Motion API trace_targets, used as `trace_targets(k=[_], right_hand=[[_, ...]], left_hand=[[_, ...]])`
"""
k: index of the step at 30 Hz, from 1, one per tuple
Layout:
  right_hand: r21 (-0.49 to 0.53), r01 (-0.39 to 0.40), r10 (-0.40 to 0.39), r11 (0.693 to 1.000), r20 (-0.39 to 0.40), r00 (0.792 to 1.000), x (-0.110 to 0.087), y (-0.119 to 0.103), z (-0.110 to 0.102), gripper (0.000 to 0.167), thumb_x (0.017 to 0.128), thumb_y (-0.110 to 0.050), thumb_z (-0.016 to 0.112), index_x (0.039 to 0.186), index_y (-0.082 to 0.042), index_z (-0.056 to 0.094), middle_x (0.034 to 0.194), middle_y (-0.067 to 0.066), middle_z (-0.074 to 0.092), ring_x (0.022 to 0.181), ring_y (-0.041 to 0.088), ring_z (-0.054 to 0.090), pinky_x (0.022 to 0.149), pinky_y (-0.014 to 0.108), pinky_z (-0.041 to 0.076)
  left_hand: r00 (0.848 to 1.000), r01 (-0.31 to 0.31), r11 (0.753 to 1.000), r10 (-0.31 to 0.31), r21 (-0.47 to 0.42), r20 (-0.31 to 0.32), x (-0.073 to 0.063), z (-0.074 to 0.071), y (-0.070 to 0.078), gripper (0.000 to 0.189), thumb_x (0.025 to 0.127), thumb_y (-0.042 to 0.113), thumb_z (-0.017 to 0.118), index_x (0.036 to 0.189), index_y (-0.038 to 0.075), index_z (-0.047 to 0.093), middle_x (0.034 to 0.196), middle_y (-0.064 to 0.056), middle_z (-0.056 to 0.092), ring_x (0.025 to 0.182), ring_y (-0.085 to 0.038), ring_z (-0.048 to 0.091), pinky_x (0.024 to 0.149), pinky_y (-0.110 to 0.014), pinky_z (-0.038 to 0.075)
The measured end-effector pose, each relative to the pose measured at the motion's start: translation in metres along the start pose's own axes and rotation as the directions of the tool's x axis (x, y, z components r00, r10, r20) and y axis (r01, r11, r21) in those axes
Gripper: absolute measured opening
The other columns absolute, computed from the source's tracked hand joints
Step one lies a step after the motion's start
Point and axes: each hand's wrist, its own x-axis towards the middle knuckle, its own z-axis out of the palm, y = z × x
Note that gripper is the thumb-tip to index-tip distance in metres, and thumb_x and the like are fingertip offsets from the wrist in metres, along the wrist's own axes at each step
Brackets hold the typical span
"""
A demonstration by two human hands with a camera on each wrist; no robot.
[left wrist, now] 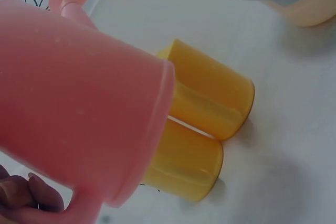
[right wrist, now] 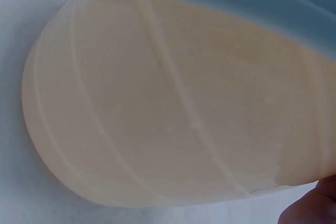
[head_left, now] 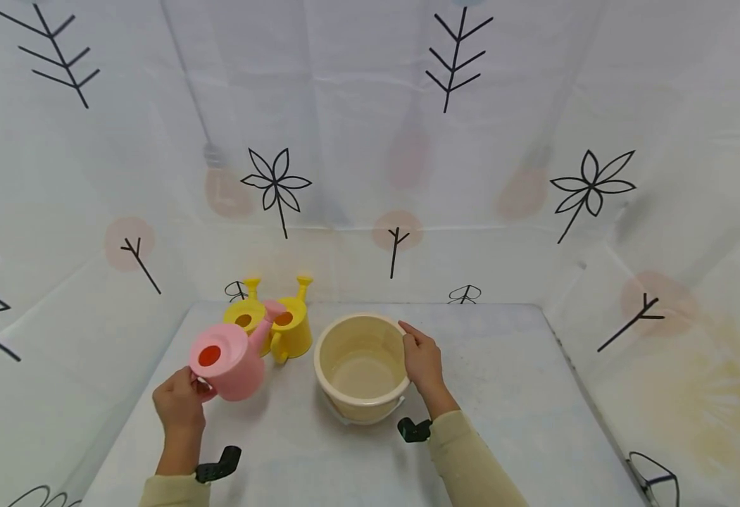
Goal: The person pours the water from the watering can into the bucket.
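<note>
Steadying the cream bucket (head_left: 361, 367) mid-table, right hand (head_left: 422, 362) curls over its right rim. Left hand (head_left: 179, 407) grips the pink watering can (head_left: 229, 360) by its handle, lifted left of the bucket, just in front of the two yellow cans (head_left: 271, 327). Swing the spout over the bucket first, tilt slowly, keep the rim pinned.

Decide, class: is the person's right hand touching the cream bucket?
Touching. The head view shows the right hand with fingers curled over the cream bucket's rim on its right side.
</note>
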Motion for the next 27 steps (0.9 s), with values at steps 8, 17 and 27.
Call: trace_targets(k=[8,17,27], right_hand=[[0.001,0.0,0.0,1.0,0.001,1.0,0.0,0.001,0.0,0.044,0.096,-0.028,0.035,0.133,-0.028,0.059,0.133,0.006,0.062,0.103,0.022,0.063,0.076,0.032,0.052],[-0.005,0.013,-0.013,1.0,0.005,1.0,-0.001,0.0,0.0,0.045,0.096,-0.028,0.035,0.134,-0.024,0.059,0.133,0.007,0.061,0.105,0.023,0.062,0.079,0.034,0.052],[-0.001,0.018,-0.018,1.0,0.001,1.0,0.0,0.001,-0.001,0.044,0.096,-0.028,0.035,0.133,-0.026,0.06,0.13,0.008,0.064,0.098,0.022,0.063,0.068,0.029,0.049]], left_hand=[[0.994,-0.053,0.995,0.044,0.08,0.103,-0.002,0.007,0.011,0.051,0.097,0.025,0.039,0.057,0.002,0.058,0.059,0.005,0.062,0.053,-0.014,0.06,0.054,-0.023,0.053],[0.969,-0.102,0.983,0.063,0.154,0.239,-0.009,0.018,0.025,0.045,0.096,0.02,0.042,0.061,-0.001,0.061,0.063,0.008,0.063,0.059,-0.017,0.059,0.058,-0.025,0.054],[0.944,-0.165,0.956,0.082,0.242,0.319,-0.014,0.03,0.039,0.042,0.093,0.018,0.044,0.058,0.0,0.057,0.059,-0.008,0.058,0.058,-0.02,0.055,0.057,-0.025,0.053]])
